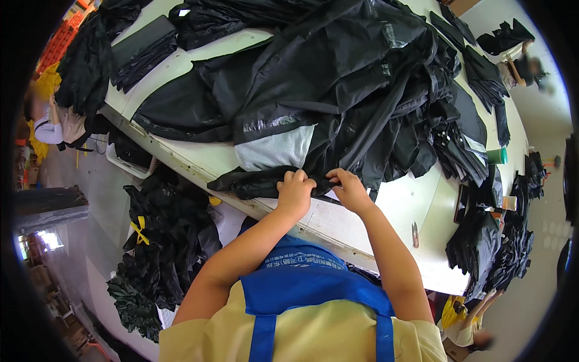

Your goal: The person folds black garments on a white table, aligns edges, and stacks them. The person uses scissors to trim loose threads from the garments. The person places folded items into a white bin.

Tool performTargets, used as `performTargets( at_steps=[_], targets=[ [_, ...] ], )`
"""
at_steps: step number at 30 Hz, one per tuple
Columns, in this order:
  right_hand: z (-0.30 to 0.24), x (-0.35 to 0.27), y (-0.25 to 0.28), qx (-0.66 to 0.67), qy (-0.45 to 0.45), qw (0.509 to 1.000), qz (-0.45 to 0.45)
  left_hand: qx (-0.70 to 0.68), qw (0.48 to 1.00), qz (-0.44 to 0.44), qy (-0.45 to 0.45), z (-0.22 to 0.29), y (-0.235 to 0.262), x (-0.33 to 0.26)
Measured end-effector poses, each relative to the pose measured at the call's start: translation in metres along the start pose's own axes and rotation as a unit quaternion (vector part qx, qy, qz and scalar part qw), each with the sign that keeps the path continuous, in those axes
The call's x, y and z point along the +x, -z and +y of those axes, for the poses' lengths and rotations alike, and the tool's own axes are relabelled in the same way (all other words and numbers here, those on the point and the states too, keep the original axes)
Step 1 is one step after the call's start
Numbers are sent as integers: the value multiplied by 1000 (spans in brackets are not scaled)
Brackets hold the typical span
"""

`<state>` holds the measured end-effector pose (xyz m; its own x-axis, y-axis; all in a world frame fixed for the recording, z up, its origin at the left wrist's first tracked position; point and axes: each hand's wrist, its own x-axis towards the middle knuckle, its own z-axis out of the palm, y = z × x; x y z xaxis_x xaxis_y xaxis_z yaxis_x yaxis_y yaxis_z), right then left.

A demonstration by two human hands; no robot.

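A large black garment [313,84] of thin, slightly shiny cloth lies heaped over the table in front of me. A pale grey mesh panel [274,149] shows at its near side. At the table's near edge, my left hand [294,194] is closed on a bunched black fold, with its fingers curled over the cloth. Just to the right, my right hand [350,189] pinches the same cloth between thumb and fingers. The fingertips of both hands are close together, and whatever lies under them is hidden. A small pair of thread snips [415,234] lies on the table to the right.
The white table [398,211] has a worn near edge. Folded black pieces [145,51] lie far left, and more stacks [476,253] lie right, near a green tape roll [497,156]. Black cloth [169,241] heaps below left. Other people are at the left and right.
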<state>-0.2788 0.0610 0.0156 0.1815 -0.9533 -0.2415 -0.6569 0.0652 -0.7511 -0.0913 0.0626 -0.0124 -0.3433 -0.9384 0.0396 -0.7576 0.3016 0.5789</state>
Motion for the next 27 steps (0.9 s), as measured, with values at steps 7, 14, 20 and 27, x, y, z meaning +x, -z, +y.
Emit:
performTargets(
  at_steps=[7, 14, 20, 27],
  targets=[
    [3, 8, -9, 305, -47, 950, -54, -71, 996, 6, 46, -4, -2, 6],
    [8, 3, -7, 297, -16, 953, -64, -226, 968, -66, 92, -4, 9, 6],
    [-19, -3, 3, 103, 60, 993, -20, -198, 976, -52, 80, -8, 6, 5],
    [-26, -7, 5, 132, 18, 991, -28, -198, 980, -9, 22, -7, 11, 4]
  ],
)
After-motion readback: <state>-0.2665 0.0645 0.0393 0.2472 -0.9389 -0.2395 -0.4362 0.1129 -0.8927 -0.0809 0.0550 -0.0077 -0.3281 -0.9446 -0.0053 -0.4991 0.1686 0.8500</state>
